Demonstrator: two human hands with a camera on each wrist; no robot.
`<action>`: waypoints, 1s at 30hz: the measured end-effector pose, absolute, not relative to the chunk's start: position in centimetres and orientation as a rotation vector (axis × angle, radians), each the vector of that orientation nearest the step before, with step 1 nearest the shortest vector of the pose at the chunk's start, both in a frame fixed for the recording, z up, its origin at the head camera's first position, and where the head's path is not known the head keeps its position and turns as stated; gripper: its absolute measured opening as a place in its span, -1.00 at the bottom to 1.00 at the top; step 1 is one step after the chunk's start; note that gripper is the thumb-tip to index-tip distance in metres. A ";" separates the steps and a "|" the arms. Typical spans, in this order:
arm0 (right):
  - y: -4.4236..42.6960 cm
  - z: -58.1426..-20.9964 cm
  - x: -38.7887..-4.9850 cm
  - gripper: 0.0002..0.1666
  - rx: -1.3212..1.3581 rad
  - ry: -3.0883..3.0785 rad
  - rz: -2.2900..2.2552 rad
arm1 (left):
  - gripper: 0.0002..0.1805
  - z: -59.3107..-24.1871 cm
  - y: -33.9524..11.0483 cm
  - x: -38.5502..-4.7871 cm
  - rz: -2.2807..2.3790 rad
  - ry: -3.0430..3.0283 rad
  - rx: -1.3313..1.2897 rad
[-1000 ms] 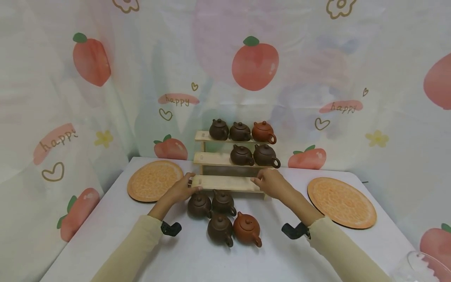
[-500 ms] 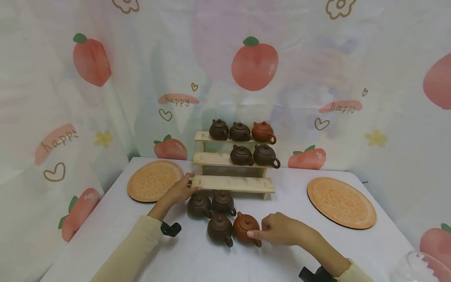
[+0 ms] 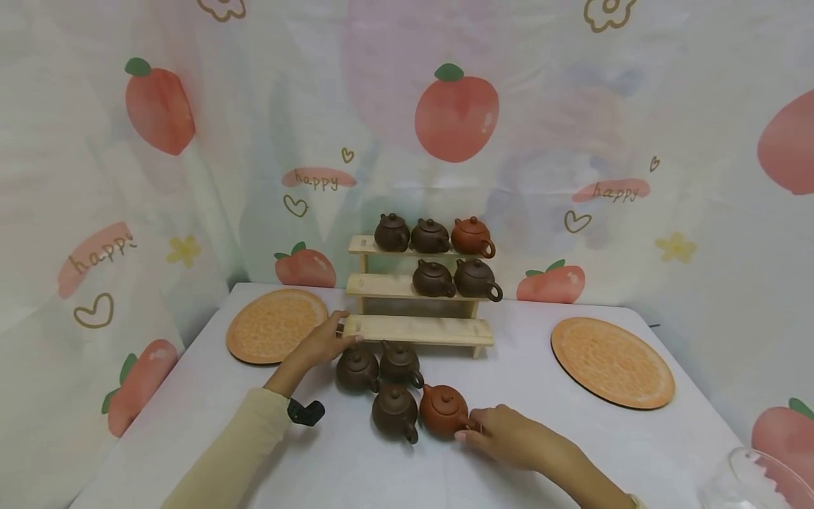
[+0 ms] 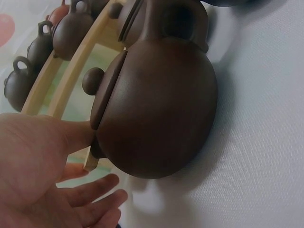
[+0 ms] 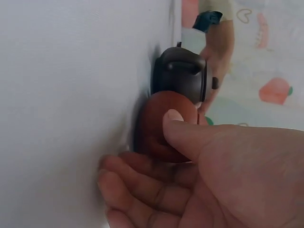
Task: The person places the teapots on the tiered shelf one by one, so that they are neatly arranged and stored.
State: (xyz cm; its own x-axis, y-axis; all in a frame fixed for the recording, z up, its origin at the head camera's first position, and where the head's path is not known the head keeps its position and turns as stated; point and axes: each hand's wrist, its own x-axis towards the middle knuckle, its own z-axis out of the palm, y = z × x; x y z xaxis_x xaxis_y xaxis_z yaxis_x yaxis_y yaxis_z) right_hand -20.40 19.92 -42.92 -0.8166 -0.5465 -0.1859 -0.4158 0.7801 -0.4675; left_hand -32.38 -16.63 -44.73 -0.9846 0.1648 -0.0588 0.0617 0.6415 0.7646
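White tabletop [image 3: 509, 452] across the lower part of the head view, closed in at left, back and right by pale curtains [image 3: 547, 106] printed with red fruit, hearts, yellow flowers and the word "happy". At the left, flat on the table, a round orange mat [image 3: 267, 325], partly covered by the left hand [image 3: 321, 343]. Just right of it, a three-step wooden stand [image 3: 420, 329], the left end of its lowest step held between left thumb and forefinger. On the top step, two dark teapots and a reddish one [image 3: 472, 237] in a row; on the middle step, two more dark ones. In front of the stand, close together on the table, three dark teapots [image 3: 395, 411] and, rightmost, a reddish-brown teapot [image 3: 444, 411], upright, its handle in the grip of the right hand [image 3: 509, 433]. Farther right, a second orange mat [image 3: 613, 364]; in the near right corner, a clear container [image 3: 738, 484], cut off by the frame edge.

Only from the left wrist: fine woven grain in the tabletop, the smooth round flank of a dark teapot up close, and the remaining left fingers loosely extended past the board's end. Only from the head: both mats and the container. Only from the right wrist: thumb laid over the reddish-brown side, other fingers curled below, and, past a dark teapot, a black wrist device [image 5: 207, 20] on the left arm from the far side.
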 end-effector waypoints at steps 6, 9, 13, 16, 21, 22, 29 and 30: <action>20.0 -44.0 -20.3 -0.63 -0.790 2.706 -0.658 | -0.25 -44.8 -16.6 -32.4 1.250 2.734 0.170; 20.1 -44.4 -20.3 -0.64 -0.825 2.718 -0.705 | -0.25 -44.8 -16.5 -32.4 1.255 2.730 0.179; 20.5 -44.6 -20.4 -0.67 -0.866 2.725 -0.721 | -0.25 -44.9 -16.6 -32.3 1.264 2.725 0.173; 20.8 -44.7 -20.4 -0.68 -0.875 2.741 -0.709 | -0.25 -44.9 -16.7 -32.4 1.266 2.722 0.163; 21.4 -44.7 -20.4 -0.68 -0.831 2.822 -0.663 | -0.25 -45.0 -16.7 -32.4 1.266 2.719 0.174; 21.5 -44.8 -20.5 -0.68 -0.815 2.840 -0.657 | -0.25 -45.0 -16.8 -32.4 1.271 2.717 0.177; 21.8 -45.0 -21.1 -0.69 -0.754 2.859 -0.662 | -0.26 -45.0 -16.8 -32.5 1.287 2.715 0.194; 21.8 -45.0 -21.2 -0.69 -0.766 2.854 -0.663 | -0.26 -44.9 -16.8 -32.4 1.289 2.712 0.194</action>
State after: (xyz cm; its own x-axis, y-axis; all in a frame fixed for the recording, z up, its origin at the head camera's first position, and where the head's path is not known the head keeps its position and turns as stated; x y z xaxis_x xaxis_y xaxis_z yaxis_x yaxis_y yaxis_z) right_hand -21.16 21.85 -45.03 -0.8662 -0.4996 0.0044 -0.4504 0.7770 -0.4398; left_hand -32.44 -16.77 -44.95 -0.9829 0.1723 -0.0645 0.0587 0.6261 0.7775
